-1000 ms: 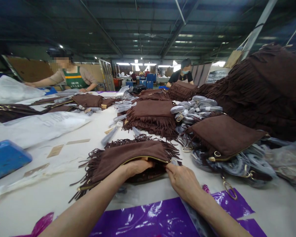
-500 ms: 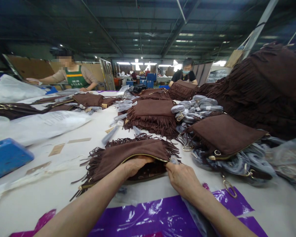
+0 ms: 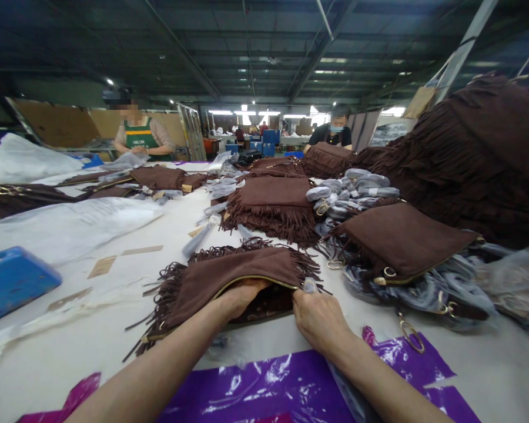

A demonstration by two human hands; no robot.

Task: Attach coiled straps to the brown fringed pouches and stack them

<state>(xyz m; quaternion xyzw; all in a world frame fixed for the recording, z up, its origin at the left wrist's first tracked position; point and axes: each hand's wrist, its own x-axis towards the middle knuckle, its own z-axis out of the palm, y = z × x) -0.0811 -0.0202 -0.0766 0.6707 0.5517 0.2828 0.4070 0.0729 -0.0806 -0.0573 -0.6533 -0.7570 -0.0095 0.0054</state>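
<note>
A brown fringed bag (image 3: 242, 267) lies on the white table in front of me, its gold zipper undone along the side facing me. My left hand (image 3: 242, 296) reaches into the opening, and its fingertips are hidden under the upper layer. At the right end of the zipper, my right hand (image 3: 315, 311) pinches the bag's edge, with a bit of clear plastic sticking up beside it. Patterned lining shows between the two hands. Purple plastic sheeting (image 3: 264, 388) lies below the bag, under my forearms.
Another brown bag (image 3: 405, 238) rests on wrapped straps at the right. Stacked fringed bags (image 3: 275, 197) stand behind, and a large brown pile (image 3: 476, 158) rises at right. A blue container (image 3: 17, 282) is at left. Two people work across the table.
My right hand has shifted slightly left with the bag's edge. My left hand stays inside the opening. The person in the green apron has drawn the outstretched arm in.
</note>
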